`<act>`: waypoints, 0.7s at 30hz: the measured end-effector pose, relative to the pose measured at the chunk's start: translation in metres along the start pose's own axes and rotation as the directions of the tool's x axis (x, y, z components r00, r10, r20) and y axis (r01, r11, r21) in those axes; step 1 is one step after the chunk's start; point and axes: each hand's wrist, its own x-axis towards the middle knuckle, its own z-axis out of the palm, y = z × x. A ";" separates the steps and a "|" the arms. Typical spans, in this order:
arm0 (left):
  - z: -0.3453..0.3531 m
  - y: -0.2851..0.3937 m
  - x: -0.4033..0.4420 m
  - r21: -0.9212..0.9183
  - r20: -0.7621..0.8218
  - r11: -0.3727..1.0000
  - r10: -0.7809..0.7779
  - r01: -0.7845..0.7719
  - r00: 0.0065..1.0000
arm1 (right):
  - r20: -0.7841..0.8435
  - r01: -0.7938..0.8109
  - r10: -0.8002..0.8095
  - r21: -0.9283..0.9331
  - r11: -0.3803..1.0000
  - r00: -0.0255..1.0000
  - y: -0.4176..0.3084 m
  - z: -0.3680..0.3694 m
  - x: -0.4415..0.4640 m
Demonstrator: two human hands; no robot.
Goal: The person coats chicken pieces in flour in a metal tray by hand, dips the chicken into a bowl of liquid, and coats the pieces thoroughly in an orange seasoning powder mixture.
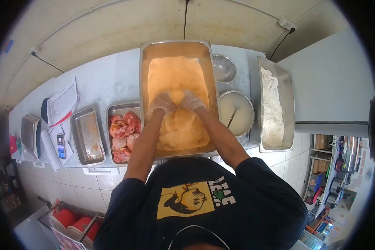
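A large metal tray (145, 62) in the middle of the table holds orange powder (177, 75). Both hands wear clear gloves and are in the powder near the tray's middle. My left hand (164, 102) is on the left, its fingers partly sunk in or covered by powder. My right hand (192, 101) lies a short way to its right, with a small mound of powder between the two. What either hand holds, if anything, is hidden. Powder-coated lumps lie in the near half of the tray, below the hands.
Left of the tray are a pan of raw meat (123, 130), an empty stained pan (88, 135), papers (62, 102) and a phone (61, 146). To the right stand a bowl of pale liquid (237, 112) with a utensil, a smaller metal bowl (223, 68) and a tray of white flour (272, 110).
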 end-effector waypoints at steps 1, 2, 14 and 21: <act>-0.010 -0.001 0.001 0.007 -0.009 1.000 0.001 -0.001 1.000 | -0.108 -0.041 0.051 0.094 0.995 0.993 0.010 0.005 0.003; -0.015 -0.001 -0.002 -0.052 -0.034 0.998 0.015 -0.016 0.999 | -0.202 -0.081 0.121 0.196 0.977 0.972 0.024 0.013 0.002; -0.028 -0.009 -0.032 0.031 -0.289 0.977 0.209 -0.209 0.934 | 0.030 0.076 -0.075 -0.042 0.996 0.997 0.001 -0.049 -0.062; -0.019 -0.013 -0.035 0.197 -0.304 0.946 0.307 -0.256 0.902 | 0.002 0.063 -0.063 -0.162 0.985 0.998 -0.020 -0.053 -0.071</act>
